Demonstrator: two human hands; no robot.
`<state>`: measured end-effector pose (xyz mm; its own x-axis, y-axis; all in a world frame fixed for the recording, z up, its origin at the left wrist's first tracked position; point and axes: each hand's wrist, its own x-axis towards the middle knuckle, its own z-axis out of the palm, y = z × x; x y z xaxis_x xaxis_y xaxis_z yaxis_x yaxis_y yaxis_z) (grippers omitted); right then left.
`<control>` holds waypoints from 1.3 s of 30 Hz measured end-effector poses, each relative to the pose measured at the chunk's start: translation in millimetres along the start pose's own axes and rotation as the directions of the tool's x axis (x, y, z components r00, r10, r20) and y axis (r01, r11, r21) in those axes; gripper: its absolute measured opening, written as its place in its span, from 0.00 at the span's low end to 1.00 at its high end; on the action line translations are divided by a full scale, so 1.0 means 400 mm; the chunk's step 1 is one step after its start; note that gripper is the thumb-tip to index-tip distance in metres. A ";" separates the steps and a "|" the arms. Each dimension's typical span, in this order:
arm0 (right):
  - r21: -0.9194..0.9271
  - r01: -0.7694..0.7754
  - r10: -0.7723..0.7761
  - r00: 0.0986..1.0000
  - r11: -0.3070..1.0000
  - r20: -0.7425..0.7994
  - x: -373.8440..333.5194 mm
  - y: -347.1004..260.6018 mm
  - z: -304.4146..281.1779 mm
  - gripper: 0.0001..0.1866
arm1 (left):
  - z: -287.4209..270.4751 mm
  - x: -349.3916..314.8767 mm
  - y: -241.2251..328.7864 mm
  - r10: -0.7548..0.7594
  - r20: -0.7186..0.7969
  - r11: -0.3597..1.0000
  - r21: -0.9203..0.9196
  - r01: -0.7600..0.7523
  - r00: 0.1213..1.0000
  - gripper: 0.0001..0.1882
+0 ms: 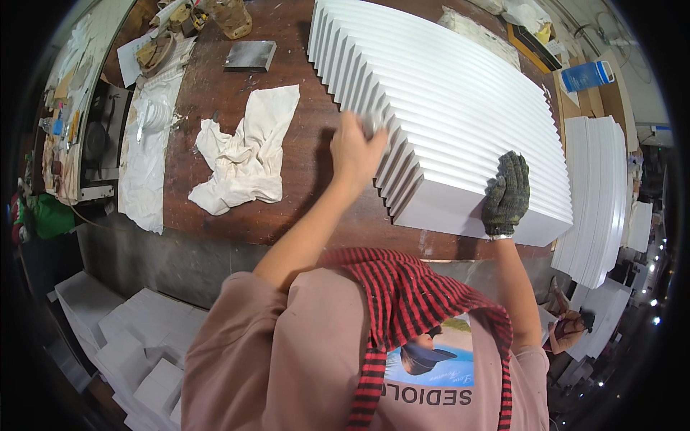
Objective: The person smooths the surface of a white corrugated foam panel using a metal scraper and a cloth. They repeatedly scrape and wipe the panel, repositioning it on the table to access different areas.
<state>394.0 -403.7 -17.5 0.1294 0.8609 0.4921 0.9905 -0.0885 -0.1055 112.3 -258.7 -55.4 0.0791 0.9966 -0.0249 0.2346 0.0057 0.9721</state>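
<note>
A fanned stack of white boards point(445, 93) lies across the brown table, its layers stepped like stairs. My bare left hand point(353, 154) is at the stack's left stepped edge, fingers closed round a small greyish thing point(371, 126) smeared by motion; I cannot make out its kind. My right hand point(507, 192), in a dark green work glove, lies flat on the near right part of the stack, fingers stretched out. Left of my left hand a crumpled cream cloth point(248, 154) is spread on the table.
A metal block point(250, 55) and an amber container point(231, 18) are at the back left. White sheeting point(146, 154) covers the table's left side. More white boards point(593, 194) are piled at right, beside a blue container point(586, 75). White blocks point(136, 352) are at lower left. Another person point(571, 330) is at far right.
</note>
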 end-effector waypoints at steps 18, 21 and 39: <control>0.045 -0.019 0.020 1.000 0.999 -0.013 0.008 -0.009 -0.003 0.20 | -0.048 0.065 0.033 -0.139 -0.031 0.985 0.098 0.141 0.990 0.19; 0.052 -0.028 0.029 0.999 0.998 -0.016 0.008 -0.011 -0.003 0.20 | -0.016 0.131 0.029 -0.011 -0.109 0.998 0.064 0.018 0.994 0.19; 0.060 -0.054 0.054 0.999 0.997 -0.002 0.011 -0.015 -0.004 0.23 | -0.035 0.144 -0.009 -0.234 -0.130 0.972 -0.001 0.236 0.963 0.19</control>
<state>388.8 -400.2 -13.2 0.1831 0.8537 0.4875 0.9774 -0.1047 -0.1836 102.5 -200.2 -57.2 -0.1050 0.9695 -0.2214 0.2452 0.2410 0.9390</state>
